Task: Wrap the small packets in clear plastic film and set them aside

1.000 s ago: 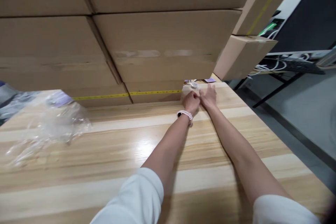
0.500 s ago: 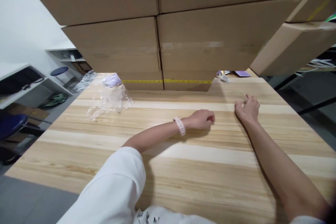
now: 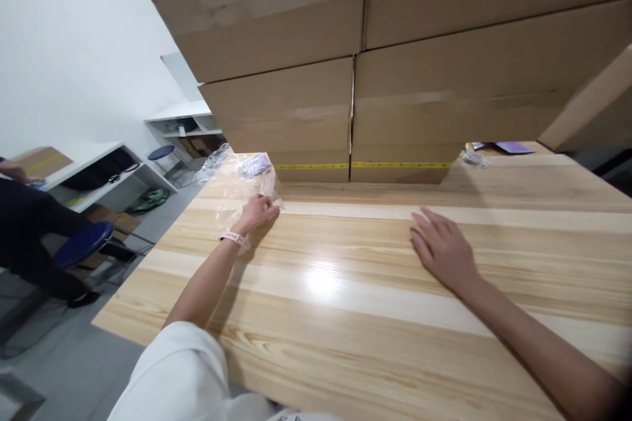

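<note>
Plastic wrap (image 3: 269, 185) lies crumpled at about 10 o'clock on the wooden table (image 3: 345, 335), just below a purple packet (image 3: 255, 165), with the left hand (image 3: 259, 210) curled over its near edge, though it's honestly too blurry to say if the fingers pinch any. Right hand's (image 3: 444, 250) relaxed and holding nothing, around 3 o'clock. Nothing looks finished to me: the wrap's loose and ungathered, while a small shiny bundle (image 3: 473, 157) and purple card (image 3: 515, 147) sit untouched near 1 to 2 o'clock by the cardboard boxes (image 3: 434, 112).
</note>
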Tool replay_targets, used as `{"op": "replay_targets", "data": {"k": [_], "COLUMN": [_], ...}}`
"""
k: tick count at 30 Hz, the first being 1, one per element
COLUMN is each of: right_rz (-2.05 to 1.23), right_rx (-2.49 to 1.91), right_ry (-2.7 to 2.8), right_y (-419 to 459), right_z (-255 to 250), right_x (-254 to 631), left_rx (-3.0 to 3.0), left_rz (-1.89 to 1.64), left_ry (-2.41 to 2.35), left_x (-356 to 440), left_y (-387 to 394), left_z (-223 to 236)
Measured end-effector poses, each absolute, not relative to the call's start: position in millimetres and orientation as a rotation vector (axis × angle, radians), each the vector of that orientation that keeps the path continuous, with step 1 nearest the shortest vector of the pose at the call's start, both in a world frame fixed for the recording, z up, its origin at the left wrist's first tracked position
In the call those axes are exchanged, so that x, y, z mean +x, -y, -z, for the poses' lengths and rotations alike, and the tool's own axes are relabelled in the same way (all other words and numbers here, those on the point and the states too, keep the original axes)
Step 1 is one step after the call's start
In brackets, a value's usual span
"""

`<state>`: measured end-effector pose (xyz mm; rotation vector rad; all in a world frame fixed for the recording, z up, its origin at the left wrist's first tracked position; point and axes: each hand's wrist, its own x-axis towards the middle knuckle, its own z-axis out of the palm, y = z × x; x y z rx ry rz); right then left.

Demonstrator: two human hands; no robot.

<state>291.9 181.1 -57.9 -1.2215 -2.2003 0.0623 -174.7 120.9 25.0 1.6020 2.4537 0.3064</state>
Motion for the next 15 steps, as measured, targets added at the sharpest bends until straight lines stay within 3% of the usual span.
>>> {"op": "replay_targets", "data": {"k": [4,7,11,15], "right_rz": [-0.022,-0.046,-0.236,-0.428], "right_rx": [-0.653,-0.391,-0.231,-0.375], "right_ry": [2.285,2.266,2.306,2.474], "right_y": [-144.1,-124.7,-109.4,-107.9], "right_z": [51.5,48.1,42.6,36.7], "right_x": [214.8,147.1,46.7,-25.6], "left_rx": [1.631,1.561,1.587,1.663], "left_rz": [-0.359,-0.558,-0.608,-0.445], "left_ry": [-2.221,-2.408,-2.633,-2.617], "left_x": [-230.7,-269.0,-296.5,-307.8], "left_y": [-129.5,-158.2,-213.3,-254.7], "left_z": [-59.1,-73.0,-62.7,-40.6]}}
